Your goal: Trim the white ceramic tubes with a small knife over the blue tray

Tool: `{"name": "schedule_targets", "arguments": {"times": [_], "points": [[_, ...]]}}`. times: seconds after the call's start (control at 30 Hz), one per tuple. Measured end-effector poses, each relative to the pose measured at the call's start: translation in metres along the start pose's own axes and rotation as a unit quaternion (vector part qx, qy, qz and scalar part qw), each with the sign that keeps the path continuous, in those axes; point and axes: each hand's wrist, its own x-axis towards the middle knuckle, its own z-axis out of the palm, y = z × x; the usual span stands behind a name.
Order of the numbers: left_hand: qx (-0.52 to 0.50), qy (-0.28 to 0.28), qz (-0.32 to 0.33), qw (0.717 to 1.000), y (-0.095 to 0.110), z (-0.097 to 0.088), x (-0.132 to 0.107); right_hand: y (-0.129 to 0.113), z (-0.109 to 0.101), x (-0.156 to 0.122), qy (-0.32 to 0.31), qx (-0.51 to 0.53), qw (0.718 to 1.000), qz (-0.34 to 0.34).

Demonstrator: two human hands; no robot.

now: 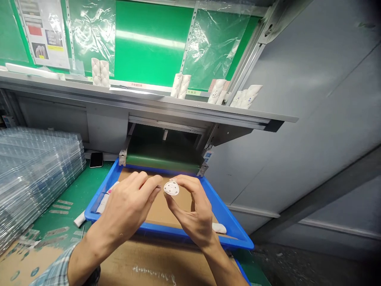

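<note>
My right hand (192, 208) grips a white tube-like plastic piece (172, 188) between thumb and fingers. Its oval end faces me and shows several small dark spots or holes; the rest of its length is hidden behind that end. Just to the left, my left hand (132, 198) is closed in a pinch, its fingertips close to the white piece but apart from it. Something thin may be between those fingertips, too small to make out. Both hands are above a blue tray (232, 234) lined with brown cardboard (157, 208).
A green conveyor belt (163, 157) ends at the tray's far side, carrying a small white piece (164, 134). White patterned tubes (100, 73) stand on the shelf (149, 99) above. Stacked clear plastic trays (38, 171) and a phone (96, 160) lie left. White pieces (219, 228) lie in the tray.
</note>
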Motion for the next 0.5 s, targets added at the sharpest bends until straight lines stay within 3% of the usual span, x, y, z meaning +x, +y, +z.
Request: {"name": "schedule_targets", "arguments": {"times": [0.17,0.5], "points": [[0.017,-0.022,-0.005,1.000,-0.0013,-0.0022,-0.0015,-0.0012,-0.0019,0.0025,-0.012,-0.004,1.000,-0.012],[-0.100,-0.006,-0.013,0.995,-0.0042,0.0054,-0.0037,-0.0006,-0.0022,0.0004,-0.027,0.003,1.000,-0.010]]}}
